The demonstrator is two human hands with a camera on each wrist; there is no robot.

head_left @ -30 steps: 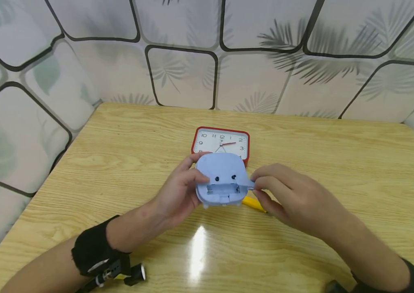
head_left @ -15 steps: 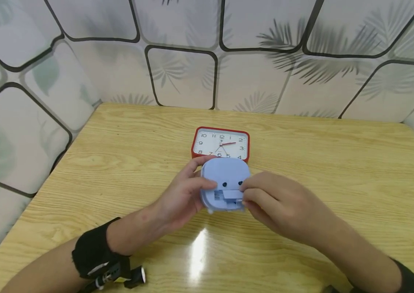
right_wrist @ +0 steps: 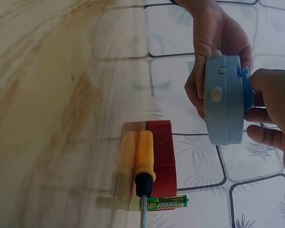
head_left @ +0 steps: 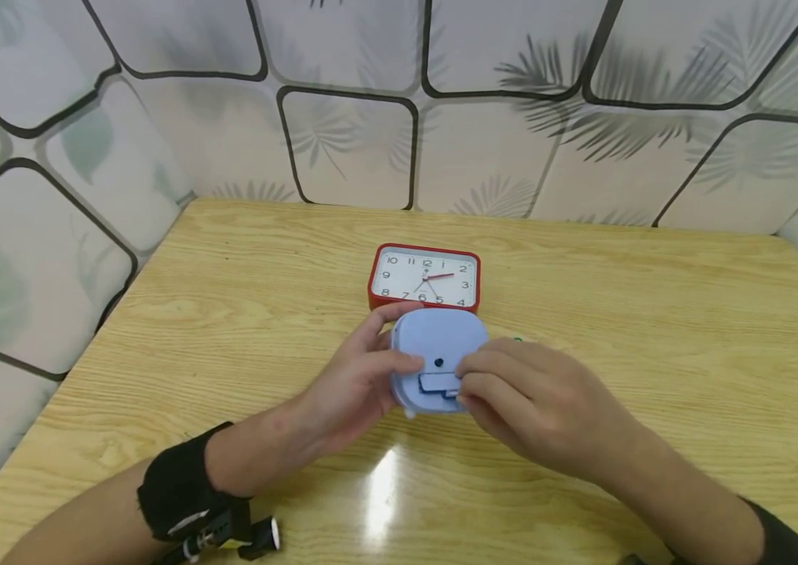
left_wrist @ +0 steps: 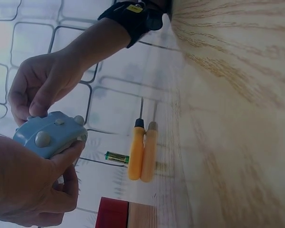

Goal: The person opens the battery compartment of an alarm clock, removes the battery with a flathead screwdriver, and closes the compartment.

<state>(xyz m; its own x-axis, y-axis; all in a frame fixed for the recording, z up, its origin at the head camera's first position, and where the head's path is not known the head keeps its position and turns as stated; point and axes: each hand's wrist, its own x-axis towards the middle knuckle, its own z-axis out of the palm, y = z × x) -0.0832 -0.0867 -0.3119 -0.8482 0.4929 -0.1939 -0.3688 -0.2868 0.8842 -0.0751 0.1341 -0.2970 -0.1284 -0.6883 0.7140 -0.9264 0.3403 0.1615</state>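
Observation:
My left hand [head_left: 352,377] holds a small light-blue alarm clock [head_left: 441,333] from its left side, thumb on the back face. That back carries black knobs, one of them showing now. With the fingertips my right hand [head_left: 547,400] pinches the blue battery cover [head_left: 435,382], which lies slanted over the compartment. In the right wrist view the cover [right_wrist: 247,90] stands out a little from the back. Rounded feet [left_wrist: 42,138] on the clock's underside show in the left wrist view. Right-hand fingers hide the cover's right end.
Behind the hands, a red-framed clock [head_left: 427,278] rests on the wooden table [head_left: 264,275]. A yellow-handled screwdriver [right_wrist: 145,154] and a green battery [right_wrist: 173,203] lie beyond the right hand, near the red clock. A patterned wall [head_left: 349,149] stands behind the table.
The right hand has brought the battery cover from the clock's right edge leftward over the compartment. The blue clock has shifted slightly right and nearer. The screwdriver is now hidden in the head view.

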